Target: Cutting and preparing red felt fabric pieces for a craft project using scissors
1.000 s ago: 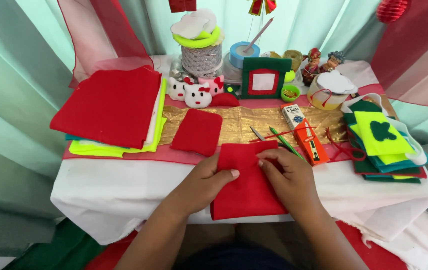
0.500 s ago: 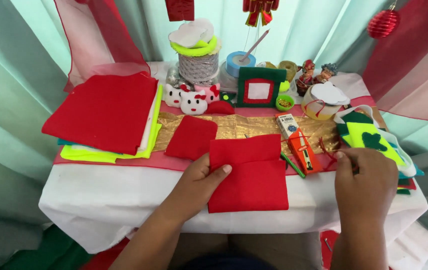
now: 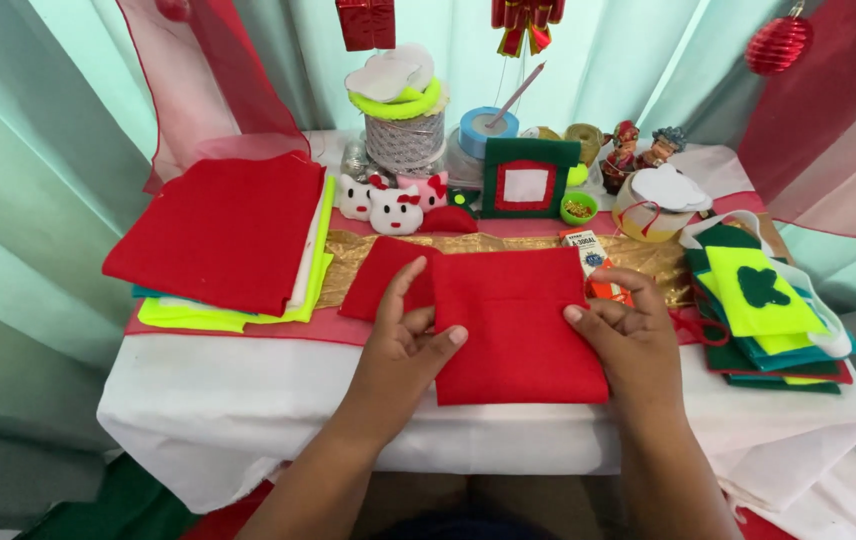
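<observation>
Hands rest on the red felt square [image 3: 518, 325] near the desk's front edge — left hand [image 3: 403, 345] and right hand [image 3: 628, 335] press its sides, fingers loosely spread, gripping nothing.

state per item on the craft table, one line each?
red felt piece: flat at the table's front edge, under both hands
left hand: open, fingers resting on its left edge
right hand: fingers bent, on its right edge
smaller red felt piece: flat, partly under the big one
felt stack: piled flat, red on top
green frame: upright
</observation>
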